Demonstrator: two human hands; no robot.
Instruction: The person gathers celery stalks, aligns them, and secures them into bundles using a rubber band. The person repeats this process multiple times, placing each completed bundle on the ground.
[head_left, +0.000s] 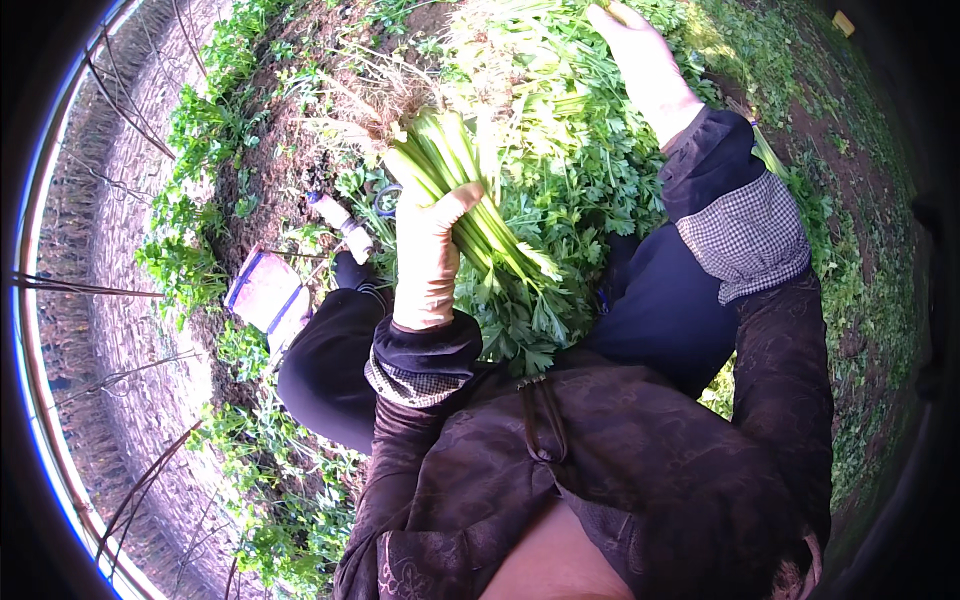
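My left hand (429, 236), in a pale glove, grips a bunch of celery (457, 195) by its green stalks. The pale, stringy roots (375, 101) point up and to the left, and the leaves (529, 330) hang towards my lap. My right hand (637, 49), also pale-gloved, stretches out at the top of the view over a heap of leafy celery (570, 142). Its fingertips are by stalks at the picture's edge; glare and the rim hide whether they hold any.
Left of my leg stands a pink container with purple edging (266, 289). Near it lie a pale cylindrical object (346, 225) and a dark blue ring-shaped handle (388, 200). Green plants (195, 202) grow along the bed, beside thin bent rods (97, 289). A yellow object (844, 22) lies far right.
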